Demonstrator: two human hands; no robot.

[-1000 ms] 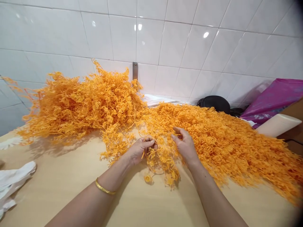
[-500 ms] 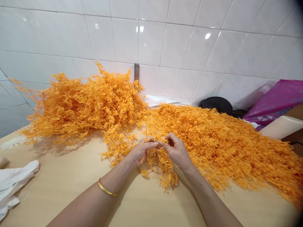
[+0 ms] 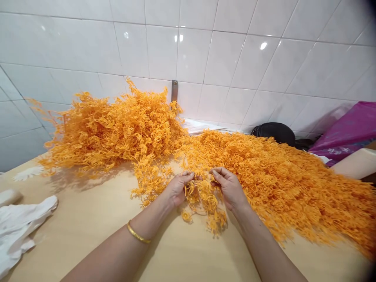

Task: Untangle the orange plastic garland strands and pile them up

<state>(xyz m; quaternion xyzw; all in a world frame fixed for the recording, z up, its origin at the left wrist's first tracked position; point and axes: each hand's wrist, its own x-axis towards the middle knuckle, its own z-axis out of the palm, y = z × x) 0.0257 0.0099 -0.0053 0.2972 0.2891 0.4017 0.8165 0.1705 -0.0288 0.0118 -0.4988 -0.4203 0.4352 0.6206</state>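
Note:
My left hand [image 3: 179, 187], with a gold bangle [image 3: 135, 234] on its wrist, pinches a thin orange sprig [image 3: 205, 196] in front of me. On the other side of that sprig, my right hand [image 3: 229, 186] has its thumb and fingers pressed together on a fine stem. The sprig's frilly blossoms hang between and below both hands, over the table. A tall orange heap [image 3: 117, 133] stands behind on the left. A wide, flatter orange heap [image 3: 279, 176] spreads out to the right, close beside my right hand.
White cloth gloves [image 3: 23, 223] lie at the left on the pale wooden table [image 3: 96, 219]. Against the tiled wall [image 3: 188, 51] are a black case [image 3: 274, 132] and a purple bag [image 3: 348, 127]. A cream-coloured roll [image 3: 355, 163] lies at the right.
My hands have moved apart, the right one shifting right, with a gap now between the fingertips. The whole view has shifted slightly, so everything sits farther right.

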